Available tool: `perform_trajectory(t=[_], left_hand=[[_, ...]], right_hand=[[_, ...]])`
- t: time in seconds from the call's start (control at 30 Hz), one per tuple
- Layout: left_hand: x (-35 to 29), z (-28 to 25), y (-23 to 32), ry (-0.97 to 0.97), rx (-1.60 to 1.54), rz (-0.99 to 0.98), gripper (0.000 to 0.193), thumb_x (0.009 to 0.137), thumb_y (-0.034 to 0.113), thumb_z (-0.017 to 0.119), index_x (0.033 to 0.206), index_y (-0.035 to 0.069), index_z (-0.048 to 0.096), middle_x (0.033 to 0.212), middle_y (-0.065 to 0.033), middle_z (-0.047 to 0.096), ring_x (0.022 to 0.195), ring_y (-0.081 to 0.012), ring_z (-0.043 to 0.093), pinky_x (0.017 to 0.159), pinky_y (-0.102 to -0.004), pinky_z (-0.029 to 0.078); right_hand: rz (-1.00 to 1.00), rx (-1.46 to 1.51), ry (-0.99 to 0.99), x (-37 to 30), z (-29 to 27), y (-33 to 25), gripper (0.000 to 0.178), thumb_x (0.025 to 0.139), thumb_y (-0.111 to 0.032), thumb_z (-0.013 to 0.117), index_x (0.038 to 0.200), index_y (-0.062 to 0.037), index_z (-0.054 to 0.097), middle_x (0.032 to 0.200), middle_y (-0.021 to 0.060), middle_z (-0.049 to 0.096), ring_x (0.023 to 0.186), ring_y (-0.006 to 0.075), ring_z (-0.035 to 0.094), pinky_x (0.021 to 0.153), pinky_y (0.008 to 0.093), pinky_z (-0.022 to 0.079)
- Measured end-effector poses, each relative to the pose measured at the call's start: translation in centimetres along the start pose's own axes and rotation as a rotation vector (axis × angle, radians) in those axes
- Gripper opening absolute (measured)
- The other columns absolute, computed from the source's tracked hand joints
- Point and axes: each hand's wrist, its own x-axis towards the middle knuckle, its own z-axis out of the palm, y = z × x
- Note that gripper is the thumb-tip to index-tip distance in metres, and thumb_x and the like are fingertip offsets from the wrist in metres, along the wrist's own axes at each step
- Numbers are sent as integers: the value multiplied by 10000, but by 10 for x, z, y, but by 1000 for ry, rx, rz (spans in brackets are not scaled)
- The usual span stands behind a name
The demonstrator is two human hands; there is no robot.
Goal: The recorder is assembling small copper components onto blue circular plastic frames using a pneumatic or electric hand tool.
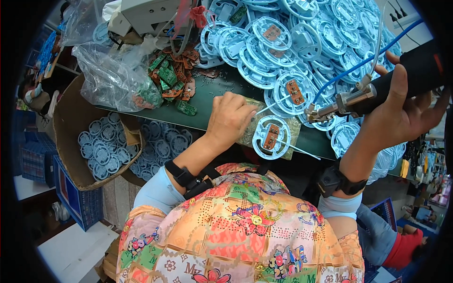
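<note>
My left hand (229, 115) is closed, its fingertips pinched at the end of a thin white stick (272, 105). That stick runs to a light-blue plastic ring part (281, 89) with a brown circuit board (295, 91) on it. Just below lies a second light-blue ring part (256, 137), also with a brown board (272, 137) and a white stick pointing right. It rests over a yellowish pad (295, 127) at the bench edge. My right hand (401, 106) grips a black power screwdriver (406, 78), whose metal nose points left toward the ring parts.
A large heap of light-blue ring parts (325, 33) covers the back right. Green and brown circuit boards (167, 78) lie beside a clear plastic bag (111, 75). Small screws are scattered on the green bench (198, 111). A cardboard box (71, 122) holds more rings. A blue hose (363, 61) crosses the right side.
</note>
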Motion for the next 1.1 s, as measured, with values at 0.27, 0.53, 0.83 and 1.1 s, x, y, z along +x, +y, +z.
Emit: perform_trajectory(t=[0.27, 0.53, 0.83, 1.1], left_hand=[[4, -9, -7, 14, 60, -28, 164, 805, 126, 729, 968, 118, 719, 832, -2, 572, 856, -215, 529, 741, -369, 352], [-1, -1, 20, -64, -88, 108, 267, 780, 122, 746, 1042, 98, 698, 865, -8, 580, 877, -223, 534, 756, -378, 367], [-4, -11, 6, -58, 1, 112, 148, 772, 126, 754, 890, 98, 668, 856, -18, 567, 867, -233, 536, 757, -383, 363], [-11, -15, -13, 15, 119, 24, 167, 801, 134, 728, 963, 106, 699, 881, -19, 581, 898, -232, 540, 793, -387, 368]], right_hand=[[417, 80, 53, 22, -12, -8, 273, 861, -68, 675, 1067, 98, 612, 839, 189, 663, 719, 231, 672, 654, 320, 571], [634, 210, 104, 17, 9, -22, 366, 865, -138, 660, 1138, 95, 587, 793, 126, 619, 712, 219, 624, 707, 342, 537], [667, 425, 69, 17, 4, -29, 343, 915, -206, 567, 1140, 51, 536, 780, 131, 569, 727, 222, 582, 724, 329, 455], [614, 344, -7, -6, 5, -21, 395, 885, -100, 592, 1211, 111, 519, 780, 127, 593, 659, 226, 606, 644, 344, 501]])
